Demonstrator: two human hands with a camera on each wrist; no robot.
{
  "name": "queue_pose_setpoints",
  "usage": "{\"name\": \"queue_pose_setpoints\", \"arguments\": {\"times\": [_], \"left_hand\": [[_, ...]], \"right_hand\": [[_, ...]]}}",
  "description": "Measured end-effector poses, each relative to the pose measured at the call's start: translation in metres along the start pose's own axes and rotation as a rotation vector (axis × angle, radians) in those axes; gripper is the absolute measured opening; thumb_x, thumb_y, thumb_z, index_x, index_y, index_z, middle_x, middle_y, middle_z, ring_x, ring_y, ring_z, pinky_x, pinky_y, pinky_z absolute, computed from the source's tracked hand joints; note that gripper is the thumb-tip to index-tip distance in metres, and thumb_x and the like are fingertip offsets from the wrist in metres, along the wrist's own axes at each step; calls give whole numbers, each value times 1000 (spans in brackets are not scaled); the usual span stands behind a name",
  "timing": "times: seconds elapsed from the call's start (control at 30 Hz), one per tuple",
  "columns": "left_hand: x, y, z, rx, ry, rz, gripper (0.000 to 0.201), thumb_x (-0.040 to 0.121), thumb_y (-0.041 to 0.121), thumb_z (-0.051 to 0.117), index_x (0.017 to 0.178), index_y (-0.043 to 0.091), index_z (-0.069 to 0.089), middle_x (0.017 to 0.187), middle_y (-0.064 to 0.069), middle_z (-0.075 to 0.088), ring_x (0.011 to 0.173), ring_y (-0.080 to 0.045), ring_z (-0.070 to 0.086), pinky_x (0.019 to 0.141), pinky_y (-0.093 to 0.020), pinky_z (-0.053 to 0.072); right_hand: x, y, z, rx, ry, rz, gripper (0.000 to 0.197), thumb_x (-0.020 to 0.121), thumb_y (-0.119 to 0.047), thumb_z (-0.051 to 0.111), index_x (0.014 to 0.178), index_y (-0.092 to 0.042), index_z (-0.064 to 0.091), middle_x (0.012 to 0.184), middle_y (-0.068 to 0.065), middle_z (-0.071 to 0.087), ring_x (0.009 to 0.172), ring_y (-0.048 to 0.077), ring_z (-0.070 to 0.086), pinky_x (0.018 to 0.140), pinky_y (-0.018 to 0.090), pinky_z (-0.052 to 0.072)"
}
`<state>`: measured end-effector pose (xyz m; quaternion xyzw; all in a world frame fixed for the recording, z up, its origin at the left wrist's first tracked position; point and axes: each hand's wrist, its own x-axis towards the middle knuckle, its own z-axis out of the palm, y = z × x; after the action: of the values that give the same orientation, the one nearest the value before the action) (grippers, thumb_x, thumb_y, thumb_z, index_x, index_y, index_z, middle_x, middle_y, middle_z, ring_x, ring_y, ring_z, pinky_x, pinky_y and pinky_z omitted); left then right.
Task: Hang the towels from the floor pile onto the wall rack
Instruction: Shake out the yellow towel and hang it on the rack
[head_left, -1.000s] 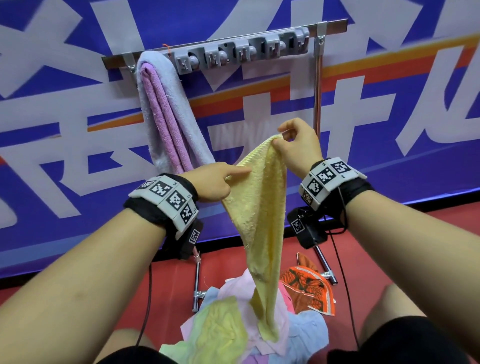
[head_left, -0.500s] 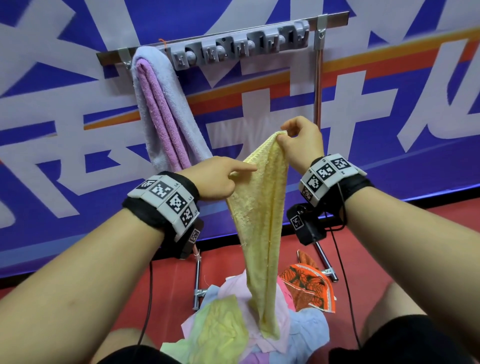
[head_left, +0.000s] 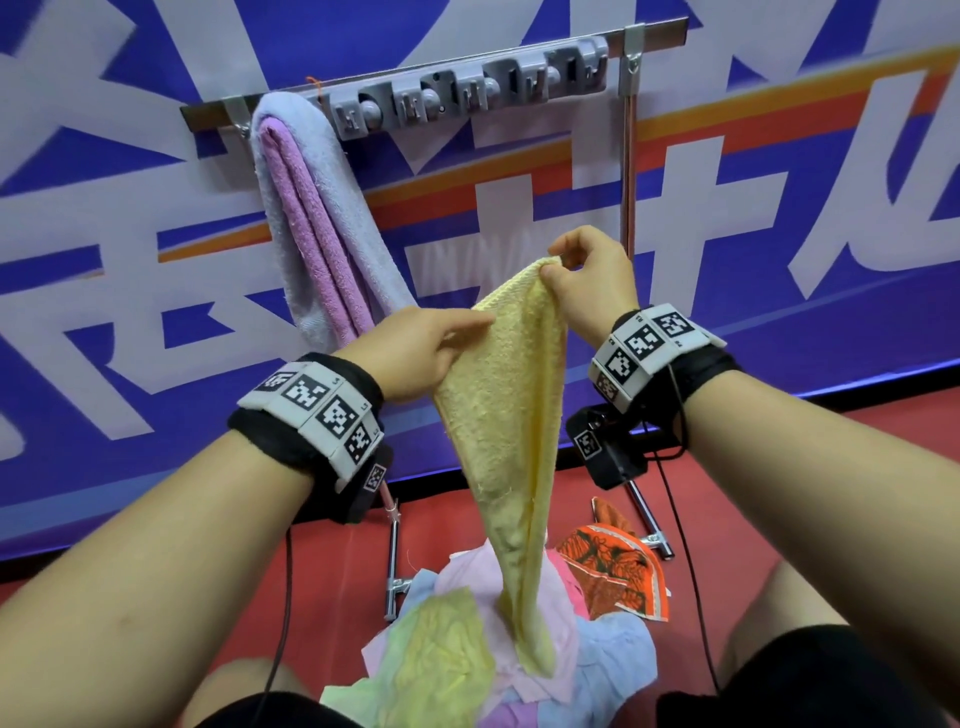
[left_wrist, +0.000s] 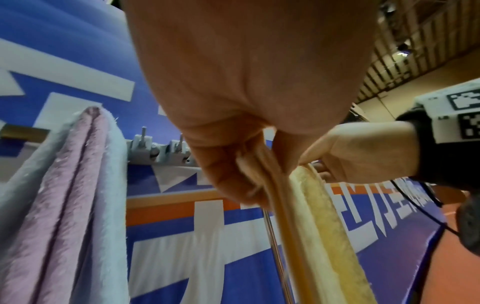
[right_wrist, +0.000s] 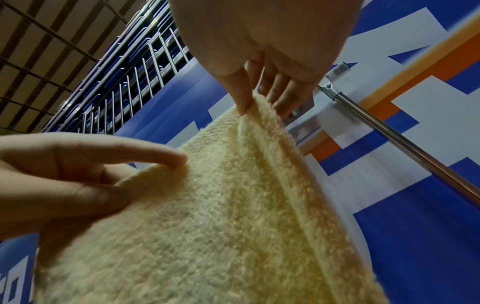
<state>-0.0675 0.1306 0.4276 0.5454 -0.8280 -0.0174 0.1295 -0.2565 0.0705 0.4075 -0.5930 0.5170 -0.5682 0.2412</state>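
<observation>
1. The yellow towel (head_left: 511, 415) hangs at the centre of the head view, held up in front of the blue banner (head_left: 779, 364), and narrows downward until its lower tip rests among the floor pile (head_left: 467, 649) at the bottom centre.
2. The right hand (head_left: 592, 291), just right of centre, pinches the towel's topmost corner between thumb and forefinger; the right wrist view shows the fingertips (right_wrist: 244, 102) closed on the fabric edge, with the other fingers loosely spread behind it.
3. The left hand (head_left: 415, 353), left of centre and lower than the right, grips the towel's left edge; in the left wrist view the thumb and fingers (left_wrist: 233, 174) are pressed together with folded cloth between them, while the forefinger lies straight along the fabric.
4. The towel's top edge runs taut and slanted between the two grips, and all the rest of the cloth hangs below both hands.
5. The wall rack (head_left: 467, 88) crosses the upper part of the head view, above both hands and apart from the yellow towel.
6. A lavender towel (head_left: 332, 218) with a pink towel (head_left: 306, 228) folded inside it is draped over the rack's left end, in the upper left.
7. An orange patterned cloth (head_left: 613, 566) lies on the red floor (head_left: 322, 545) just right of the pile.
</observation>
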Motion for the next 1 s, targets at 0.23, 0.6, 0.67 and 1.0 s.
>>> {"name": "queue_pose_setpoints", "arguments": {"times": [0.23, 0.6, 0.67, 1.0], "left_hand": [[5, 10, -6, 138, -305, -14, 74, 85, -3, 39, 144, 41, 34, 127, 1, 59, 103, -16, 55, 74, -9, 32], [6, 0, -5, -459, -27, -312, 71, 77, -14, 47, 142, 15, 42, 55, -2, 53, 41, -8, 51, 49, -19, 50], [5, 2, -6, -610, 23, -355, 67, 81, -17, 44, 143, 8, 40, 56, -8, 46, 32, -5, 42, 36, -15, 37], [8, 12, -15, -940, 57, -361, 40, 76, -20, 39, 112, -10, 56, 77, -7, 63, 67, -17, 61, 69, -30, 55]], "right_hand": [[-6, -1, 3, -22, -43, -21, 9, 89, -13, 59, 92, -22, 59, 89, -6, 59, 85, 9, 56, 68, 15, 41], [-18, -9, 2, -19, -162, -75, 17, 84, -8, 64, 100, -13, 69, 85, -4, 62, 82, 9, 58, 69, 14, 45], [-23, -13, 4, 3, -186, -81, 12, 82, -6, 64, 89, -14, 69, 77, -5, 63, 77, 11, 60, 68, 20, 49], [-44, -22, 20, 117, -299, -84, 14, 81, -2, 65, 84, -15, 70, 72, -6, 65, 73, 12, 62, 71, 28, 53]]}}
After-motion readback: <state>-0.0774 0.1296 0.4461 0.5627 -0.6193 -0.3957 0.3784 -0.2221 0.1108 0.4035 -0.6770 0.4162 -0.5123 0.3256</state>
